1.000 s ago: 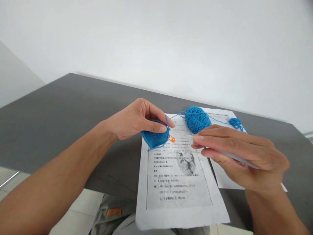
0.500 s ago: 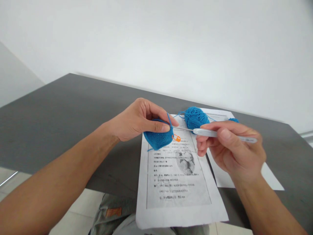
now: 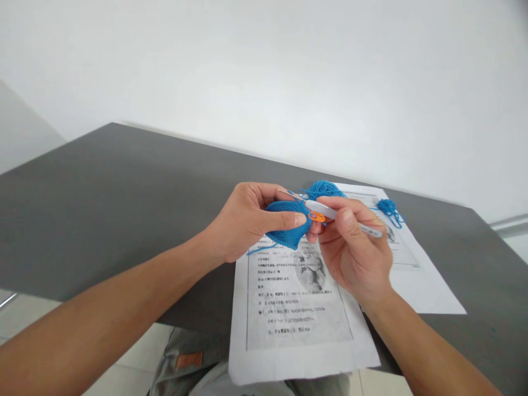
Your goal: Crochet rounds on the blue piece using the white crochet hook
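Observation:
Pinched between the thumb and fingers of my left hand [image 3: 251, 220] is a blue crocheted piece [image 3: 289, 237], cupped in shape, with a loose yarn tail at its lower left. An orange stitch marker [image 3: 317, 216] hangs at its right edge. My right hand [image 3: 357, 242] is closed around the grey handle of a crochet hook [image 3: 320, 209]. The hook's thin shaft points left over the top edge of the piece, close to my left fingers; whether its tip sits in a stitch I cannot tell. Behind my hands lies a blue ball of yarn [image 3: 324, 189], partly hidden.
Under my hands a printed sheet [image 3: 297, 357] with text and a picture overhangs the front edge of the dark grey table [image 3: 144, 209]. A second sheet [image 3: 429, 286] lies to the right, with a small tangle of blue yarn [image 3: 388, 209] on it. A white wall [image 3: 264, 82] rises behind.
My right hand has moved left with the hook, up against the crocheted piece. My left hand has shifted slightly right with the piece, which is now turned more edge-on.

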Tool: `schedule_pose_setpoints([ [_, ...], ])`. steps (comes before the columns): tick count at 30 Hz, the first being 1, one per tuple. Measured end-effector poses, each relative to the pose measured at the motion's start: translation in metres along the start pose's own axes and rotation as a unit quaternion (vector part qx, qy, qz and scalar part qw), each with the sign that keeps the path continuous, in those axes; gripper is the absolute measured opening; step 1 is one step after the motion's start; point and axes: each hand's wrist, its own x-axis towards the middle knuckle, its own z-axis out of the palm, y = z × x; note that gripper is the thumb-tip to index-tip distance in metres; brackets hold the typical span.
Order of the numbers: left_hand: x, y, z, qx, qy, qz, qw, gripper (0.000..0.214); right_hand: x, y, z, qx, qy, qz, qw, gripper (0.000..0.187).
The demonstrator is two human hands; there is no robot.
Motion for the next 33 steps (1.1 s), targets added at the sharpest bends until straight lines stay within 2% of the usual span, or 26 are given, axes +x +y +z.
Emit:
schedule_pose_setpoints([
  [5, -0.002, -0.002, 0.003, 0.010, 0.022, -0.036, 0.999, 0.016, 0.002, -0.004, -0.003, -0.015, 0.010, 0.022, 1.000, 0.021],
  [10, -0.004, -0.003, 0.002, 0.046, 0.046, -0.044, 0.997, 0.018, 0.001, -0.005, -0.002, -0.022, 0.017, 0.006, 1.000, 0.019],
  [16, -0.004, -0.002, 0.001, 0.054, 0.039, -0.049, 0.997, 0.017, 0.002, -0.004, -0.003, -0.025, 0.003, -0.010, 1.000, 0.017],
  [23, -0.003, -0.001, 0.003, 0.105, 0.044, 0.011, 0.993, 0.027, 0.004, -0.006, -0.009, -0.028, -0.016, 0.002, 0.999, 0.022],
  [29, -0.007, -0.002, 0.001, 0.142, 0.061, 0.019, 0.988, 0.052, 0.003, -0.008, -0.011, -0.041, -0.014, -0.006, 0.999, 0.020],
  [33, -0.009, -0.001, 0.003, 0.204, 0.067, 0.043, 0.976, 0.047, 0.004, -0.012, -0.014, -0.084, -0.019, -0.033, 0.996, 0.016],
])
